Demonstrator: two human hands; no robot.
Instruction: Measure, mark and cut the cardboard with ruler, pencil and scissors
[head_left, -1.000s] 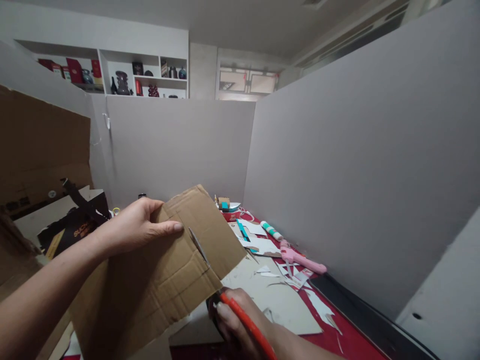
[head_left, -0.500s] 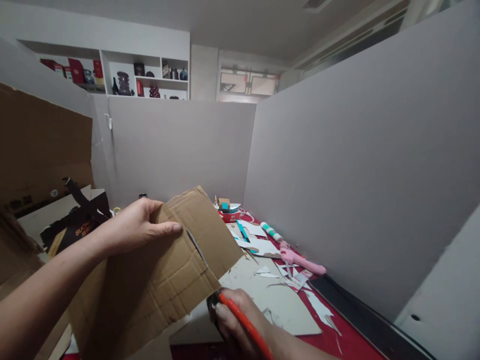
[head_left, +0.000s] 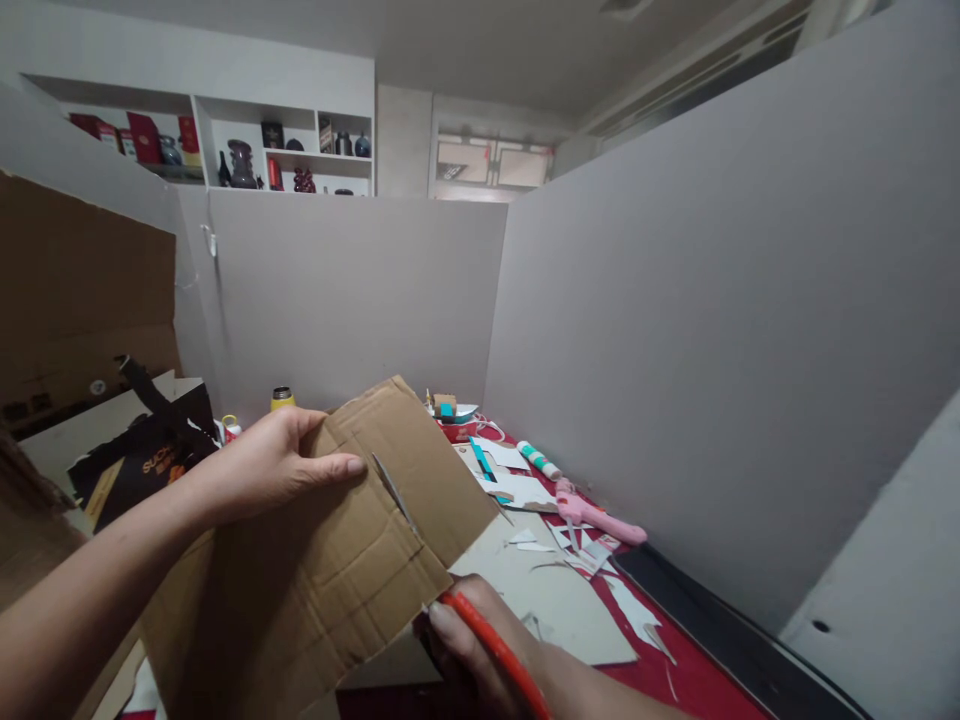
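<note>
A creased sheet of brown cardboard (head_left: 360, 560) is tilted up in front of me. My left hand (head_left: 281, 460) grips its upper left edge, with the thumb pressed on the near face. At the lower right edge, my right hand (head_left: 480, 640) is wrapped round the red handle of a pair of scissors (head_left: 499, 650). One metal blade shows on the near face of the cardboard, along a cut running up from that edge towards the left thumb. The other blade is hidden behind the sheet.
A pale board (head_left: 555, 600) with paper scraps lies on the red tablecloth (head_left: 652, 690). Right of it are a pink glue gun (head_left: 600, 520), a white and green tube (head_left: 538, 460) and a long black strip (head_left: 720, 630). Cardboard (head_left: 90, 280) and a black bag (head_left: 142, 450) stand at left; grey partitions (head_left: 360, 290) enclose the table.
The cardboard and right hand have shifted slightly right in view, and the scissors' handles look closer together. The view has moved a little; a yellow bottle now shows behind my left hand.
</note>
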